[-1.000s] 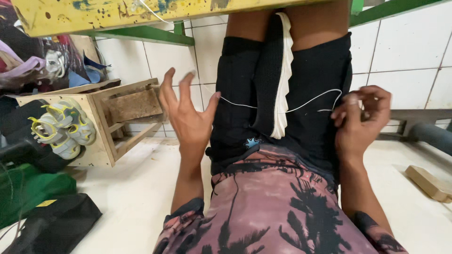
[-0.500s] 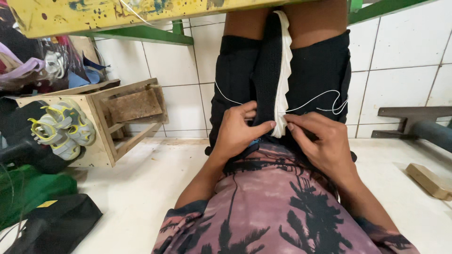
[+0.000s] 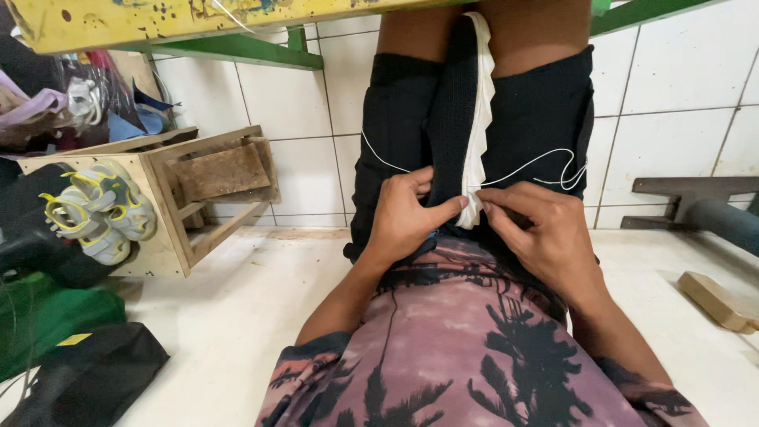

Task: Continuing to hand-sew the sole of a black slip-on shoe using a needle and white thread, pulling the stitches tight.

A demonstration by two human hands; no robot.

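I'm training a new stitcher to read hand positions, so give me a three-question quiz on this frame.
1. True or false: both hands touch the black fabric.
2. What does the left hand pinch with its thumb?
A. the white strip
B. a sandal
C. the wooden block
3. What lies on the wooden stool at the left of the picture?

Key
1. True; the right hand rests on it too.
2. A, near the strip's lower end.
3. A pair of small grey and yellow sandals.
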